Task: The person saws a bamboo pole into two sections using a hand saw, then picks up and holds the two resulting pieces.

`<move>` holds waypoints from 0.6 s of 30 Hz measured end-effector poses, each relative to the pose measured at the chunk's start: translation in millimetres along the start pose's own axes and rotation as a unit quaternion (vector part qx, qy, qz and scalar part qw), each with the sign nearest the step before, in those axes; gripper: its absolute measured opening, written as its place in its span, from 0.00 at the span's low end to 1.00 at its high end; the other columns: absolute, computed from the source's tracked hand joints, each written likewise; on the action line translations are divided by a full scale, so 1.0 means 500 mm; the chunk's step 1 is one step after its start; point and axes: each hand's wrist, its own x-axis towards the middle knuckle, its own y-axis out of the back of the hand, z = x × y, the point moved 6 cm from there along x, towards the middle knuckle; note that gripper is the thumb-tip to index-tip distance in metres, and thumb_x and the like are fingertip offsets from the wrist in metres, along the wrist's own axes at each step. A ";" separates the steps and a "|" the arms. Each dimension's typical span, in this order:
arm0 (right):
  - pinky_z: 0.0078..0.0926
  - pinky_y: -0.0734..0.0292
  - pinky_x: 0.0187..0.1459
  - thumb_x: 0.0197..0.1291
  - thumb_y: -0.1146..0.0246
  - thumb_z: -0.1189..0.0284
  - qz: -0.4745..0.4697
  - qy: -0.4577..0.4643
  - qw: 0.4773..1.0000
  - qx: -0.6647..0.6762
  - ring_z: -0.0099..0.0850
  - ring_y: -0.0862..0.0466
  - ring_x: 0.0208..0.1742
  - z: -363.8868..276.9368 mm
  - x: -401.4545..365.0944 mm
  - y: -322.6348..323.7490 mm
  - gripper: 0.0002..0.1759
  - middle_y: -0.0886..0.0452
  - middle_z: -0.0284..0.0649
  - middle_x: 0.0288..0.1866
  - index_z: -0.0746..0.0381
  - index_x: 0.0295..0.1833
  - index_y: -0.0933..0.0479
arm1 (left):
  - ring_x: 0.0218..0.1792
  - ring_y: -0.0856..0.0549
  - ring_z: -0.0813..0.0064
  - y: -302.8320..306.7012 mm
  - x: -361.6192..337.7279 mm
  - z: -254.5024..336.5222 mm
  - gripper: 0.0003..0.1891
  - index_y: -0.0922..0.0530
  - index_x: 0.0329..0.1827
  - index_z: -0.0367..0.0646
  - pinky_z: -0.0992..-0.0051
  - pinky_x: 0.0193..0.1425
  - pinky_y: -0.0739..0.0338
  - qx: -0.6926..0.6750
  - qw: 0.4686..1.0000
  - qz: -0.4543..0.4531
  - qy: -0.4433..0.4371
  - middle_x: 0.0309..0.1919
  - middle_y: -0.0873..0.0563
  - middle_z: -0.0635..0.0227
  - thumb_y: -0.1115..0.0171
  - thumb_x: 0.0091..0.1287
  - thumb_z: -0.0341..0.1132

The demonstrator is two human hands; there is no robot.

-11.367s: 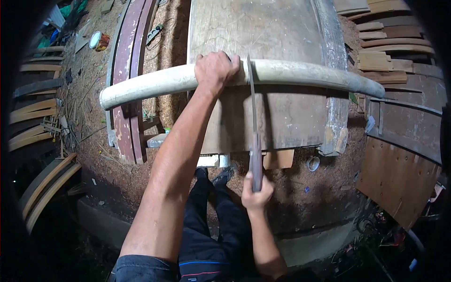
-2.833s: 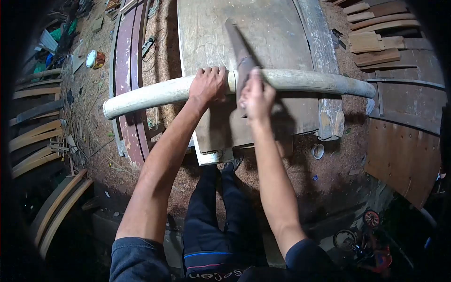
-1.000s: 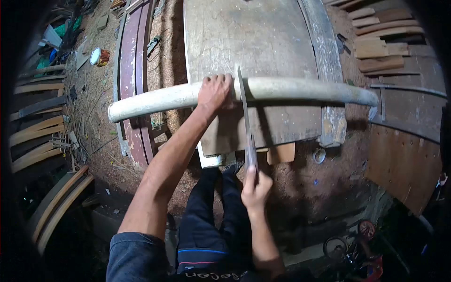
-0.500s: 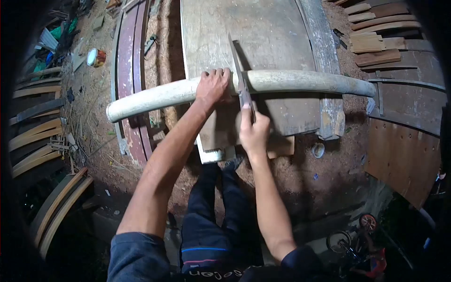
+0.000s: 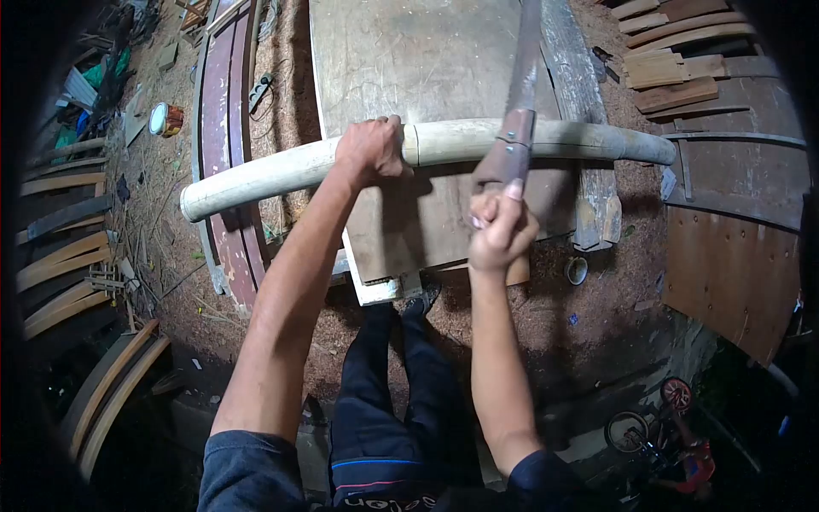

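Note:
A long, pale, curved bamboo pole [image 5: 264, 177] lies across a wooden work board [image 5: 418, 68], its left end jutting past the board's edge. My left hand [image 5: 371, 149] is wrapped over the pole from above, left of the middle. Just right of those fingers, a thin dark line rings the pole beside a paler band. In my right hand [image 5: 505, 232] is a handsaw [image 5: 518, 132], gripped by its brown handle. Its blade points away from me and overlaps the pole in this view, well to the right of that line.
A reddish plank bench [image 5: 223, 111] stands left of the board, and a weathered beam [image 5: 578, 77] runs along its right side. Curved wooden pieces [image 5: 64, 247] are stacked at far left. A paint bucket [image 5: 166, 119] and a small tin [image 5: 576, 270] sit on the shavings-covered ground. A bicycle [image 5: 653, 435] is at lower right.
The handsaw has moved right, away from the ringed spot by my left hand, where its blade crossed the pole before. My left hand keeps its hold on the pole.

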 end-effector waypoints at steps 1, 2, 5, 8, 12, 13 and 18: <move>0.21 0.43 0.21 0.74 0.45 0.59 0.012 -0.019 1.000 -0.022 0.18 0.34 0.17 -0.019 -0.002 0.015 0.28 0.33 0.27 0.16 0.61 0.20 0.35 | 0.45 0.13 0.50 -0.002 0.006 -0.002 0.39 0.26 0.45 0.35 0.57 0.49 0.18 0.001 1.000 -0.015 -0.002 0.41 0.14 0.50 0.22 0.40 0.57; 0.20 0.43 0.21 0.74 0.45 0.60 0.017 -0.045 0.998 -0.037 0.18 0.34 0.17 -0.018 -0.009 0.028 0.27 0.33 0.27 0.15 0.61 0.20 0.35 | 0.45 0.13 0.50 -0.005 0.012 -0.006 0.38 0.25 0.45 0.36 0.57 0.49 0.18 0.002 1.000 -0.013 -0.011 0.41 0.14 0.50 0.22 0.40 0.58; 0.20 0.42 0.21 0.75 0.46 0.62 0.013 -0.103 0.991 -0.080 0.18 0.39 0.17 0.011 -0.046 0.069 0.25 0.38 0.28 0.17 0.59 0.23 0.39 | 0.45 0.15 0.47 -0.008 0.017 -0.009 0.36 0.25 0.44 0.37 0.55 0.49 0.21 -0.015 1.000 -0.011 -0.006 0.41 0.14 0.48 0.22 0.40 0.54; 0.19 0.41 0.20 0.74 0.46 0.61 0.040 -0.093 0.991 -0.087 0.17 0.38 0.17 0.028 -0.104 0.077 0.24 0.38 0.28 0.17 0.59 0.23 0.38 | 0.45 0.14 0.49 -0.007 0.021 -0.008 0.37 0.25 0.44 0.37 0.56 0.49 0.20 -0.001 1.000 -0.022 0.001 0.41 0.14 0.50 0.22 0.39 0.57; 0.20 0.40 0.21 0.73 0.44 0.63 0.038 -0.135 0.985 -0.102 0.18 0.32 0.18 0.050 -0.169 0.084 0.24 0.32 0.29 0.17 0.62 0.23 0.33 | 0.45 0.14 0.49 -0.006 0.027 -0.010 0.38 0.24 0.44 0.37 0.57 0.50 0.20 -0.010 1.000 -0.029 -0.006 0.41 0.14 0.51 0.22 0.39 0.58; 0.22 0.37 0.23 0.73 0.44 0.64 0.033 -0.145 0.983 -0.110 0.20 0.28 0.19 0.049 -0.179 0.088 0.24 0.28 0.32 0.17 0.65 0.23 0.29 | 0.45 0.14 0.50 -0.005 0.027 -0.008 0.37 0.24 0.44 0.37 0.57 0.50 0.20 -0.012 1.000 -0.025 -0.003 0.42 0.14 0.51 0.22 0.38 0.58; 0.23 0.37 0.22 0.71 0.41 0.64 0.002 -0.109 0.984 -0.141 0.21 0.26 0.19 0.029 -0.189 0.104 0.23 0.26 0.33 0.16 0.66 0.22 0.28 | 0.46 0.15 0.50 0.001 0.018 0.008 0.37 0.24 0.43 0.37 0.57 0.50 0.20 -0.015 1.000 -0.007 -0.008 0.43 0.15 0.52 0.22 0.38 0.58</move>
